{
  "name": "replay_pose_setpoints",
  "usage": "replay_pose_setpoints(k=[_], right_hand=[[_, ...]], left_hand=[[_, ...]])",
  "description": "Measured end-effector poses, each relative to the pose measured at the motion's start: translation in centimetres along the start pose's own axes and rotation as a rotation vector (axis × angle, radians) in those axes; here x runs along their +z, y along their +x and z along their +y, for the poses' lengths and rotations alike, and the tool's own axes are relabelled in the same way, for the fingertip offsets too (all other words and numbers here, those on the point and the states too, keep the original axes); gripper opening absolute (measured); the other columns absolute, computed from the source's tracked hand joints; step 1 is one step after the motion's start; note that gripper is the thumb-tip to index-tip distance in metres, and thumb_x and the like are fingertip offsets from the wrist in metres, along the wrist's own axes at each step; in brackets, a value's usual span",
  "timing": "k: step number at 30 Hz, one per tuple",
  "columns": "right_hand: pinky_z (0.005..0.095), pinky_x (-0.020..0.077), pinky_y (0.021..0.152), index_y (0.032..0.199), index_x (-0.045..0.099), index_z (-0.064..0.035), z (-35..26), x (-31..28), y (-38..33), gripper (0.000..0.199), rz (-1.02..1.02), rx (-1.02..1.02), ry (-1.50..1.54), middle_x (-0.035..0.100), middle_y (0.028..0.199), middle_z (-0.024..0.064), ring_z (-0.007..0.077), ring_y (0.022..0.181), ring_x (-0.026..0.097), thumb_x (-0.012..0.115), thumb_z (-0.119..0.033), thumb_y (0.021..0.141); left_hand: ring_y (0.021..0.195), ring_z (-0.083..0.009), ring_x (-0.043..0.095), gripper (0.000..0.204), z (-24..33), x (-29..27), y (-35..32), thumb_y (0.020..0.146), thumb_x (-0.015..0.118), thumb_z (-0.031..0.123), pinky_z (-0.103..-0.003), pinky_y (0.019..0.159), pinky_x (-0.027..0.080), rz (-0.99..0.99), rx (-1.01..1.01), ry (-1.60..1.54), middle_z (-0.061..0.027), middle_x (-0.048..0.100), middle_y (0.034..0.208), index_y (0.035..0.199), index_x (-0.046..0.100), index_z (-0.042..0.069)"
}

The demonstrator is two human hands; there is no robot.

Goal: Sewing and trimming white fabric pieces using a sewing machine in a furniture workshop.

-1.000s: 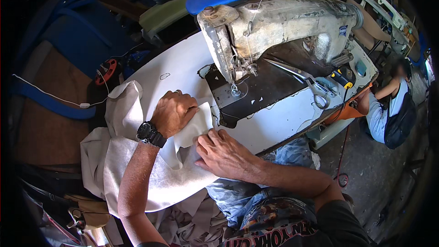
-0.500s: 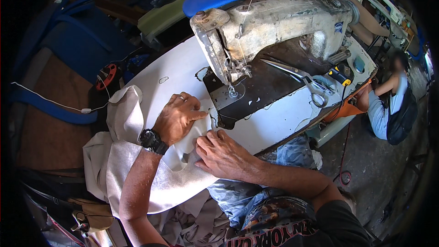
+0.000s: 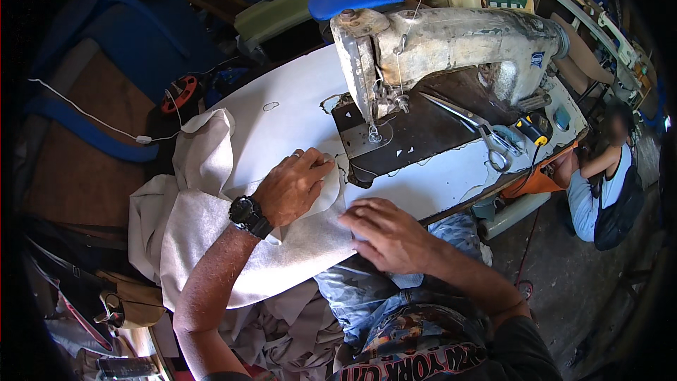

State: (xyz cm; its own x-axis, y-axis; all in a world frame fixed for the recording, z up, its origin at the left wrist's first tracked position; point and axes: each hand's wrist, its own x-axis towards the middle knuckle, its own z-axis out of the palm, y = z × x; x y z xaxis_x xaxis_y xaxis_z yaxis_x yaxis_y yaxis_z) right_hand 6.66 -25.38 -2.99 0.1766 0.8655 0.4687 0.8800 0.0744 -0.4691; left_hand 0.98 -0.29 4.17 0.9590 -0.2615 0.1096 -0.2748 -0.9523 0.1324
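A large piece of pale beige-grey fabric [image 3: 211,243] drapes over the left front of the white sewing table [image 3: 296,109]. My left hand [image 3: 295,187], below a black wristwatch [image 3: 249,216], is closed on a folded flap of this fabric, its thumb mostly hidden. To its right is my right hand [image 3: 391,236], fingers loosely bent and apart, near the fabric's front edge; nothing shows in it. Beyond both hands stands a worn, whitish sewing machine [image 3: 451,42], its presser foot [image 3: 374,134] over the metal plate. Thread runs down the machine's head.
Large scissors [image 3: 486,134] and a yellow-and-black tape measure [image 3: 534,129] lie on the table's right part. A red reel [image 3: 179,94] and white cord are at the left. Fabric scraps [image 3: 289,335] gather below. A person [image 3: 599,176] sits at the far right.
My right hand has drawn away from my left, to the right along the fabric's edge. My left hand keeps the flap, now turned over more. The whole view has shifted slightly.
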Motion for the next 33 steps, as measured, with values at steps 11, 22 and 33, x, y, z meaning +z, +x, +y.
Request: replay_pose_setpoints(k=[11, 22, 33], right_hand=[[0.0448, 0.0481, 0.102, 0.135, 0.062, -0.0046, -0.6, -0.1, 1.0, 0.062, 0.036, -0.017, -0.178, 0.055, 0.14, 0.0112, 0.0292, 0.12, 0.057, 0.083, -0.035, 0.085], [0.0426, 0.0537, 0.099, 0.139, 0.055, -0.0001, 1.4, -2.1, 3.3, 0.06, 0.008, 0.152, -0.069, 0.061, 0.122, 0.0163, 0.0307, 0.109, 0.06, 0.08, -0.016, 0.087], [0.039, 0.0563, 0.087, 0.096, 0.067, 0.0013, 3.7, 0.2, 5.7, 0.014, 0.091, -0.087, -0.346, 0.06, 0.114, 0.0135, 0.0261, 0.101, 0.063, 0.067, -0.007, 0.085]], left_hand=[[0.113, -0.0338, 0.062, 0.047, 0.0, 2.8, -1.2, 0.083, 0.062, -0.003, -0.045, 0.098, 0.051, 0.279, -0.001, 0.0, -0.0145, 0.064, 0.129, 0.129, 0.069, 0.001], [0.112, -0.0338, 0.062, 0.044, -0.1, 2.7, -1.2, 0.085, 0.062, 0.0, -0.045, 0.099, 0.05, 0.289, -0.015, -0.032, -0.0141, 0.065, 0.128, 0.129, 0.069, 0.0], [0.109, -0.0309, 0.063, 0.039, -0.1, 3.1, -0.9, 0.084, 0.068, 0.005, -0.045, 0.093, 0.051, 0.338, 0.014, -0.041, -0.0115, 0.066, 0.124, 0.123, 0.07, 0.002]])
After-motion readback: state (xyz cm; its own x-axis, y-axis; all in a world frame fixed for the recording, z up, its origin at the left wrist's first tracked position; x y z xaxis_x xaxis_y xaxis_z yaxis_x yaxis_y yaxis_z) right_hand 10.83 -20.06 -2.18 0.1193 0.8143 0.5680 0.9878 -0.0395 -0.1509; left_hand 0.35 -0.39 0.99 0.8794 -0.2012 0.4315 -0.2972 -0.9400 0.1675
